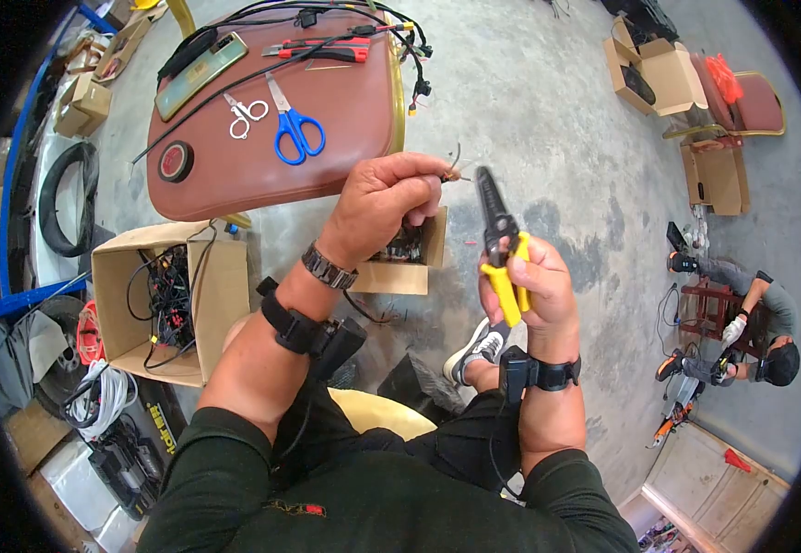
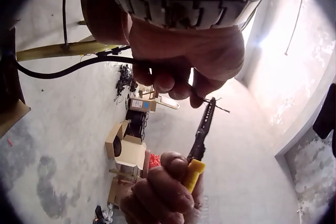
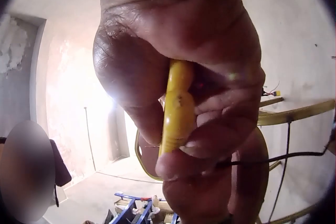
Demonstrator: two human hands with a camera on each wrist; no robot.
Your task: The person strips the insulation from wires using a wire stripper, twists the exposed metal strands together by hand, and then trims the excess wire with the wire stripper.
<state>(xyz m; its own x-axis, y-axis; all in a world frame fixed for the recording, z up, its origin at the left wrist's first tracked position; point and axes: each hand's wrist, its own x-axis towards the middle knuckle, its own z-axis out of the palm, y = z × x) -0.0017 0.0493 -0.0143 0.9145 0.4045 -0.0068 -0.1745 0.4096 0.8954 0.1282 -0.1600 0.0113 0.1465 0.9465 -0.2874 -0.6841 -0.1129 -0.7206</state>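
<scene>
My left hand (image 1: 377,207) pinches a black cable (image 2: 68,71), its thin bare wire ends (image 1: 457,173) poking out past the fingertips. In my right hand (image 1: 545,288) I grip a wire stripper (image 1: 497,221) by its yellow handles. Its dark, notched nose points up beside the wire ends and overlaps them in the left wrist view. The right wrist view shows a yellow handle (image 3: 179,108) between thumb and fingers. On the red-brown chair seat (image 1: 235,180) lie blue-handled scissors (image 1: 299,136), small white scissors (image 1: 249,114), a red utility knife (image 1: 341,51) and a roll of tape (image 1: 176,161).
A phone (image 1: 202,76) and a bundle of black cables (image 1: 267,20) also lie on the seat. Cardboard boxes stand below it, one large box (image 1: 115,309) full of black wires and a smaller box (image 1: 391,279). Another person (image 1: 774,309) sits at the far right.
</scene>
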